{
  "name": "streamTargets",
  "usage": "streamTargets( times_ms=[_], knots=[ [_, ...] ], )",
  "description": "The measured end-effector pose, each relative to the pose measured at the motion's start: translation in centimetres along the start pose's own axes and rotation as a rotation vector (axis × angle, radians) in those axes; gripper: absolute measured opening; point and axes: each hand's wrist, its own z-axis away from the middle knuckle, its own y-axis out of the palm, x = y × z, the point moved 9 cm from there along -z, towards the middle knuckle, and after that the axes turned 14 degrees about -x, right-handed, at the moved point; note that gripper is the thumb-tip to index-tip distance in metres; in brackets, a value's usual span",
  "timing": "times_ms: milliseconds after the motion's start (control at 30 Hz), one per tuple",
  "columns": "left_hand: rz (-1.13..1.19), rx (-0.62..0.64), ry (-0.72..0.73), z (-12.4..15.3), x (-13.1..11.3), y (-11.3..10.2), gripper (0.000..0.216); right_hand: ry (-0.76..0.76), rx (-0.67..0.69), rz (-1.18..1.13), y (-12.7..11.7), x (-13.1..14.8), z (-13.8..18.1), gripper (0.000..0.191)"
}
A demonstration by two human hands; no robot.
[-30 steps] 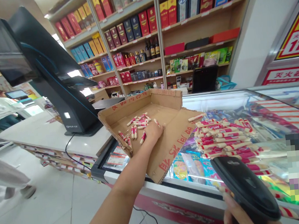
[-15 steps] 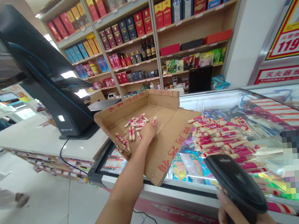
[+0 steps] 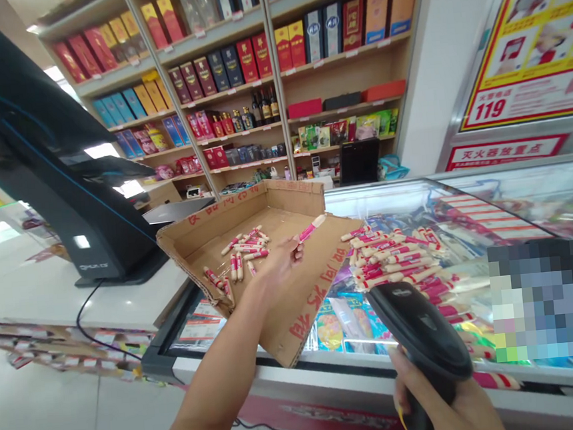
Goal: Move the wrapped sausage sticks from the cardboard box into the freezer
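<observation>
Above the cardboard tray (image 3: 302, 282), my left hand (image 3: 286, 255) is closed on the end of a wrapped sausage (image 3: 312, 229), pale with a pink label, which points up to the right. Several similar sausages (image 3: 246, 246) lie loose in the tray's left part. A black barcode scanner (image 3: 422, 330) is gripped in my right hand (image 3: 448, 401), its head tilted toward the tray. Right of the tray, a pile of the same sausages (image 3: 395, 259) rests on the freezer's glass top, partly hidden behind the scanner.
The chest freezer (image 3: 330, 375) with packed goods under its glass carries the tray. On the left counter (image 3: 124, 309) stands a black checkout terminal (image 3: 102, 238) with a cable. Shelves of boxes and bottles (image 3: 237, 112) line the back. A pixelated patch covers the right side.
My left hand has risen from the tray's middle and shifted right, lifting a sausage clear. The scanner stays in my right hand. The view has turned somewhat to the right.
</observation>
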Motion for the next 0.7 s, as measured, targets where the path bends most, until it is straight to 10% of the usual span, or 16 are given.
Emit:
streamTargets(
  times_ms=[200, 700],
  knots=[
    [0.133, 0.177, -0.216, 2.1, 1.1, 2.3, 0.015, 0.016, -0.088, -0.051, -0.1, 0.7, 0.4, 0.053],
    [-0.411, 0.422, 0.233, 5.4, 1.0, 6.2, 0.05, 0.042, -0.166, -0.149, 0.1, 0.0, 1.1, 0.041]
  ],
)
